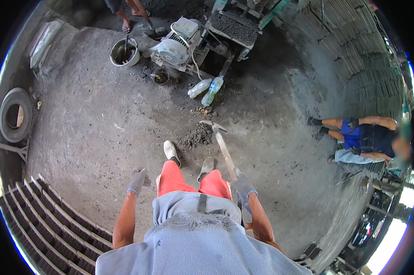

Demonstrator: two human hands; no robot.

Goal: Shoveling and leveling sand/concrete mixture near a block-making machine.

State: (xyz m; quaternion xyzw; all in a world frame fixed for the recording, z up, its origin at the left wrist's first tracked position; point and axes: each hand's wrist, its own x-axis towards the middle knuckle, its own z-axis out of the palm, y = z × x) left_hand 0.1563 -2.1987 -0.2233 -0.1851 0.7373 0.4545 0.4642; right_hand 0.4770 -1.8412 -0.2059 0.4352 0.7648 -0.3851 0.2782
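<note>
My right hand (243, 185), in a grey knit glove, is closed around the wooden handle of a pick-like hoe (224, 146). The tool slants away from me, and its narrow metal head rests at the right edge of a small heap of dark, crumbly material (200, 134) on the floor. My left hand (138, 179), gloved the same way, hangs beside my left thigh with its fingers curled and nothing seen in it. Two plastic bottles, one whitish (199, 88) and one greenish (212, 91), lie beyond the heap.
Ahead stand a motor-driven machine (179, 48), a bucket (125, 52) and a small pot (160, 76). One person stands beyond with a shovel; another (365, 135) is at right near stacked flat pieces (372, 82). A tyre (7, 113) leans at left, above slatted racks (52, 220).
</note>
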